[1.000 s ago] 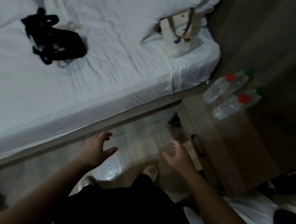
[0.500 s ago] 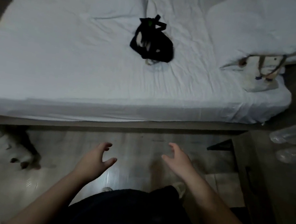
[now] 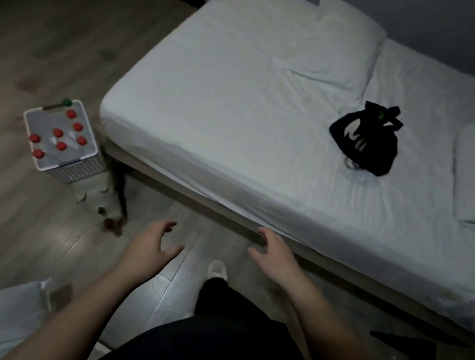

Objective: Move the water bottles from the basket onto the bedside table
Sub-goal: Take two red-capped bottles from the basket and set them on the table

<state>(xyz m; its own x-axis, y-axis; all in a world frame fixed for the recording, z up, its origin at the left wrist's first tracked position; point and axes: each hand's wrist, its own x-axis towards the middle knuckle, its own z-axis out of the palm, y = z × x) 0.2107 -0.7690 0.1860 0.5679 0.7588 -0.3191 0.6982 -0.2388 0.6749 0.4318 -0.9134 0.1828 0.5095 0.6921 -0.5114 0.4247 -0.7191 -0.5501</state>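
Left hand point(image 3: 151, 242) and right hand point(image 3: 273, 252) held open, empty, ahead of body, likely readied for red-capped bottles point(image 3: 58, 133) stood upright in white basket point(image 3: 82, 169) beside bed point(image 3: 242, 102).

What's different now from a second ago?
The view swung left: the bedside table and its bottles slid out of sight, and the basket of red-capped bottles came into view. Left hand and right hand stay open and empty. Black bag stayed on the bed.
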